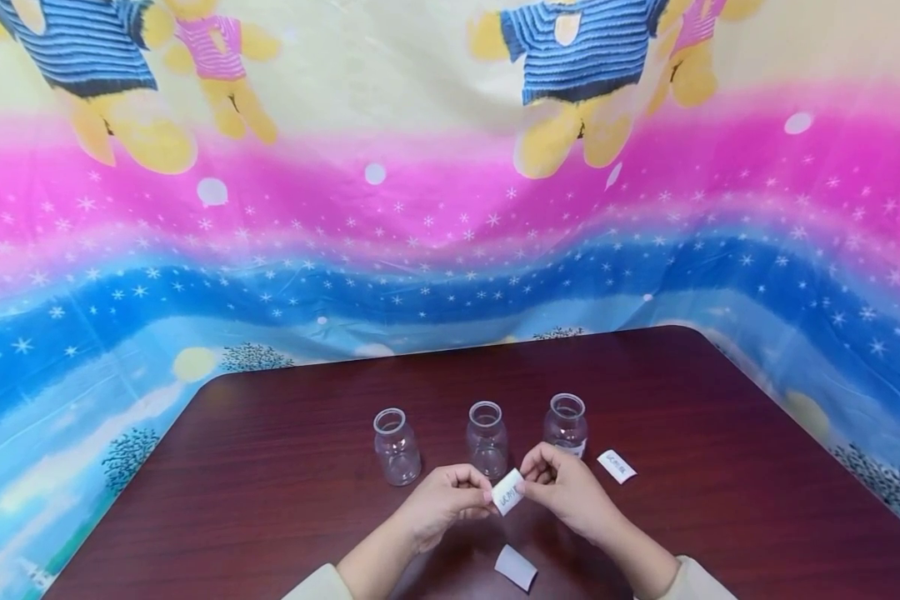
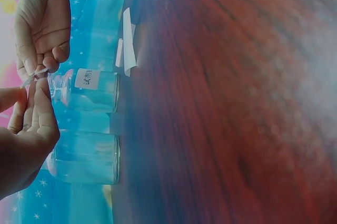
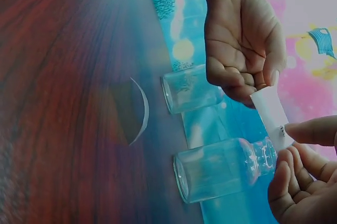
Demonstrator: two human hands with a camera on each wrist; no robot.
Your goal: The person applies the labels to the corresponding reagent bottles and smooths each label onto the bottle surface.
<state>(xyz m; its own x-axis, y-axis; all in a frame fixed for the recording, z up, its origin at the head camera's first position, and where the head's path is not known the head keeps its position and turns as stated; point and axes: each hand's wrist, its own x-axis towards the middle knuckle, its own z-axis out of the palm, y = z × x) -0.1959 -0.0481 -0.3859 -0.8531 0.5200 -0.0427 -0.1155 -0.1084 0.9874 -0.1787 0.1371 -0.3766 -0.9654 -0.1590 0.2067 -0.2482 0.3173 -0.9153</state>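
Both hands hold a small white label (image 1: 507,492) with dark handwriting between them. My left hand (image 1: 446,504) pinches its left edge, and my right hand (image 1: 570,493) pinches the opposite edge. In the right wrist view the label (image 3: 271,113) spans the gap between the fingertips. Just beyond the hands stand three clear glass jars, mouths uncovered: a left jar (image 1: 397,450), a middle jar (image 1: 487,442) and a right jar (image 1: 567,417). On the right jar a written label (image 2: 87,79) is stuck, plain in the left wrist view.
Another written label (image 1: 617,467) lies curled on the dark red table (image 1: 285,467), right of the jars. A curved label (image 1: 516,568), its blank side showing, lies near me below the hands. A printed cloth (image 1: 435,208) hangs behind the table.
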